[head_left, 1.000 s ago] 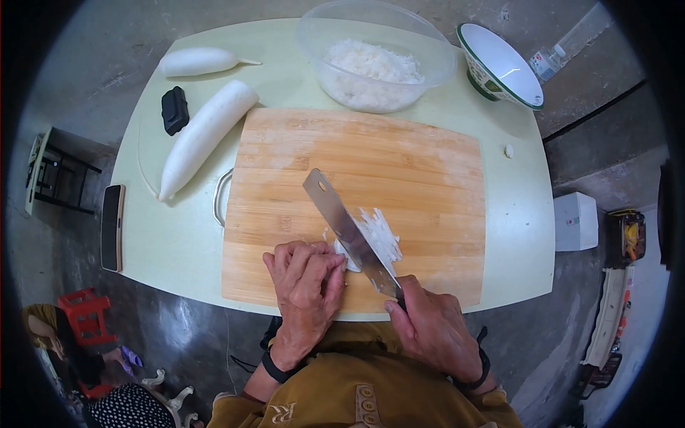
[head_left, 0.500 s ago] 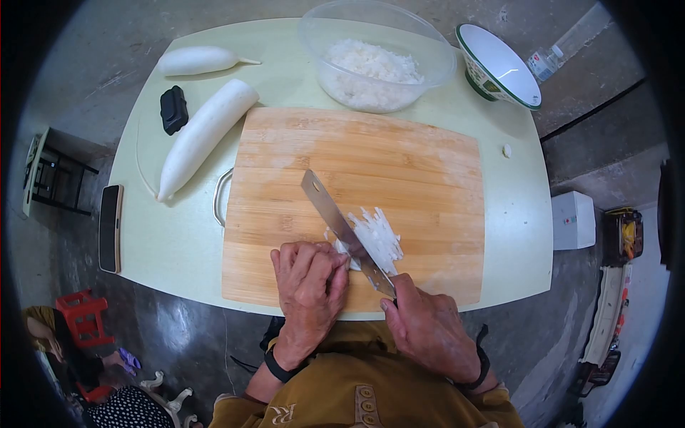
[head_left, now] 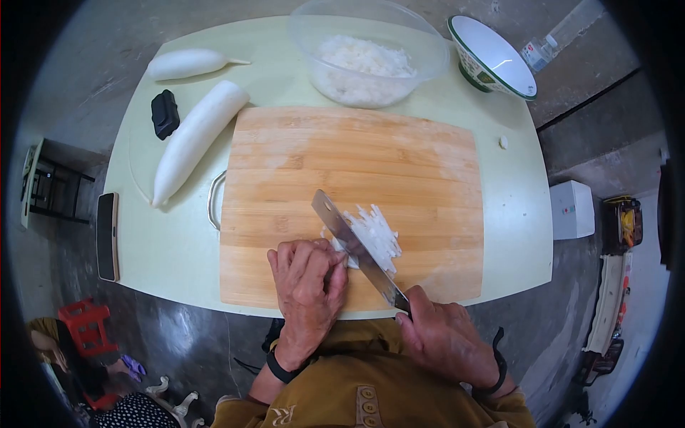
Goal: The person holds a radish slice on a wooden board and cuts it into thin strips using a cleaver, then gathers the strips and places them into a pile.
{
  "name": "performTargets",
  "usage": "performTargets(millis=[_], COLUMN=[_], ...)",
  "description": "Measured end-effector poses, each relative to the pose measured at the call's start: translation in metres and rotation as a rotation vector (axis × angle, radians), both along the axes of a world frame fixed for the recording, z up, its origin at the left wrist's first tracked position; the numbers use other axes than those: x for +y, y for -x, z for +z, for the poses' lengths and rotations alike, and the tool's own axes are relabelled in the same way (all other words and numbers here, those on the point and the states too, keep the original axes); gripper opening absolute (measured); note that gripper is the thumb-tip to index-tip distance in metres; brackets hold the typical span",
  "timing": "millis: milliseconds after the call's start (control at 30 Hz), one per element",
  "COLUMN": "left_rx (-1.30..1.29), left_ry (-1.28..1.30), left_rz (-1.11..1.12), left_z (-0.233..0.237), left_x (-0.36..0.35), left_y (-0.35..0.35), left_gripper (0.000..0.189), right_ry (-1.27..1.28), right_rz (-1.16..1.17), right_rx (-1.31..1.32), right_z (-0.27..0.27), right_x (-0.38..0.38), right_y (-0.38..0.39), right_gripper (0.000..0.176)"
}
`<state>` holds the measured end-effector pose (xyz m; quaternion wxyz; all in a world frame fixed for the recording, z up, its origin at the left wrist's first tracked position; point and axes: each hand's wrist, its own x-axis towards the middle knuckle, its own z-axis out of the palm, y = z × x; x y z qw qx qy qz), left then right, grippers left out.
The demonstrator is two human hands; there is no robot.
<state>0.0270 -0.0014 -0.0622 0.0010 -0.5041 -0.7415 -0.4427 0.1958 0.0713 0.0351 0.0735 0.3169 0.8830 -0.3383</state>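
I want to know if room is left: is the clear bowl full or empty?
Partly full. The clear bowl holds a heap of chopped white pieces that lies below its rim.

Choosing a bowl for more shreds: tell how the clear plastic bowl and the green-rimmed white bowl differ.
The clear plastic bowl holds chopped white pieces; the green-rimmed white bowl is empty. The clear one is wider and see-through; the white one opaque. Both sit beyond the wooden cutting board.

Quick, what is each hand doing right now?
Left hand: fingers curled, pressing a radish piece down on the cutting board.
Right hand: closed on the knife.
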Motion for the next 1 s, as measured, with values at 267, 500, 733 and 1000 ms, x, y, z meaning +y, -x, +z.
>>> performTargets(millis=[267, 500, 733, 1000], left_rx=[-0.027, -0.033, -0.047, -0.03], left_ry=[-0.004, -0.022, -0.004, -0.021], left_rz=[-0.008, -0.002, 0.013, 0.018], left_z=[-0.001, -0.002, 0.004, 0.0], left_x=[0.0, 0.002, 0.003, 0.001], left_y=[0.001, 0.0, 0.0, 0.0], left_gripper=[0.02, 0.021, 0.019, 0.019], right_ry=[0.053, 0.074, 0.067, 0.103], right_rz=[0.032, 0.03, 0.013, -0.065], right_rx=[-0.009, 0.025, 0.097, 0.117], right_z=[0.003, -0.004, -0.024, -0.024], right_x=[0.009, 0.014, 0.017, 0.017], right_y=[0.004, 0.011, 0.034, 0.031], right_gripper=[0.019, 0.019, 0.02, 0.021])
